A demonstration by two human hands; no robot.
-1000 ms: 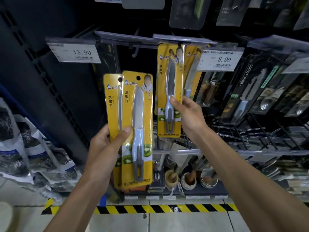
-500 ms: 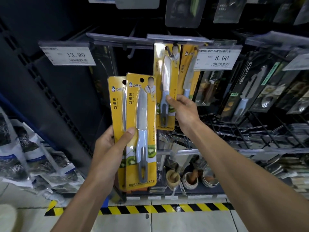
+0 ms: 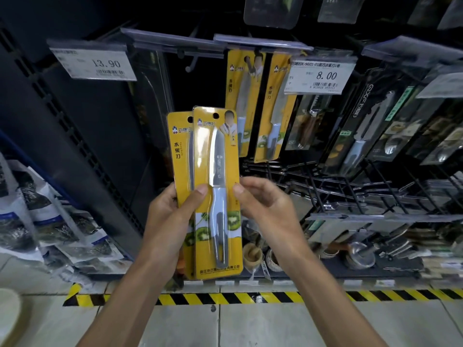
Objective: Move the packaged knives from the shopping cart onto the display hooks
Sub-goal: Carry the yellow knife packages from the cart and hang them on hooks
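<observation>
My left hand [image 3: 172, 216] holds two yellow packaged fruit knives upright in front of the shelf, thumb pressed on the front package [image 3: 218, 196]. The second package [image 3: 179, 146] sits behind it, shifted left. My right hand [image 3: 265, 209] is just right of the front package, fingers loosely curled, thumb tip at the card's right edge; no grip shows. Two more yellow knife packages [image 3: 240, 96] hang from the display hook [image 3: 253, 52] above, beside the 8.00 price tag [image 3: 323, 76]. The shopping cart is out of view.
A bare hook [image 3: 190, 67] sticks out left of the hung knives, near the 13.90 tag [image 3: 95, 65]. Dark packaged knives [image 3: 363, 131] hang to the right. Wire racks [image 3: 350, 196] and small bowls fill the lower shelf. Yellow-black tape [image 3: 225, 298] marks the floor edge.
My right hand has let go of the knife package now hanging on the hook and dropped down to the right edge of the front package in my left hand.
</observation>
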